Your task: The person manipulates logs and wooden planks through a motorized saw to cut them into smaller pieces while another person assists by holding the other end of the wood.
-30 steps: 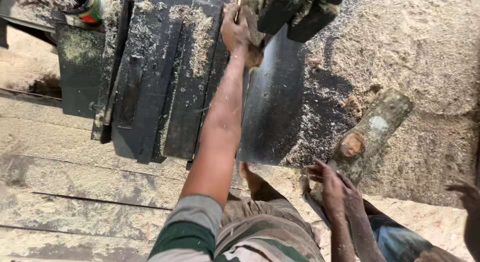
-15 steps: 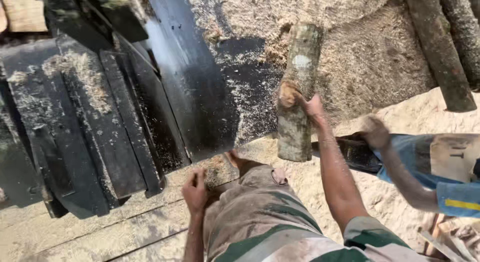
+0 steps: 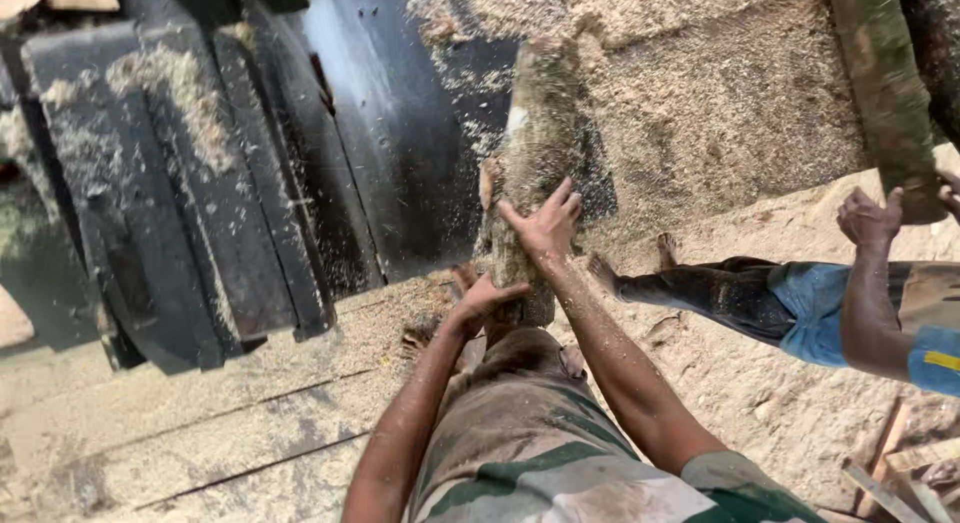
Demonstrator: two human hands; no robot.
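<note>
- Left hand (image 3: pixel 478 295) is gripping the near end of the short log (image 3: pixel 530 173), fingers wrapped on the bark.
- Right hand (image 3: pixel 545 221) is pressing the log's middle, fingers spread around it.
- Log is lying, apparently motion-blurred, on sawdust-covered ground (image 3: pixel 720 133) beside dark planks (image 3: pixel 200 183).
- A co-worker's hand (image 3: pixel 868 219) is reaching toward a farther log (image 3: pixel 885 93).

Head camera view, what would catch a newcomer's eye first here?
First, the short log at centre, gripped by both hands: the right hand on its middle, the left hand at its near end, with sawdust flecks in the air around it. Left of it stands a dark sawdust-covered machine. At the right edge, another person's hand reaches toward a second log.
</note>
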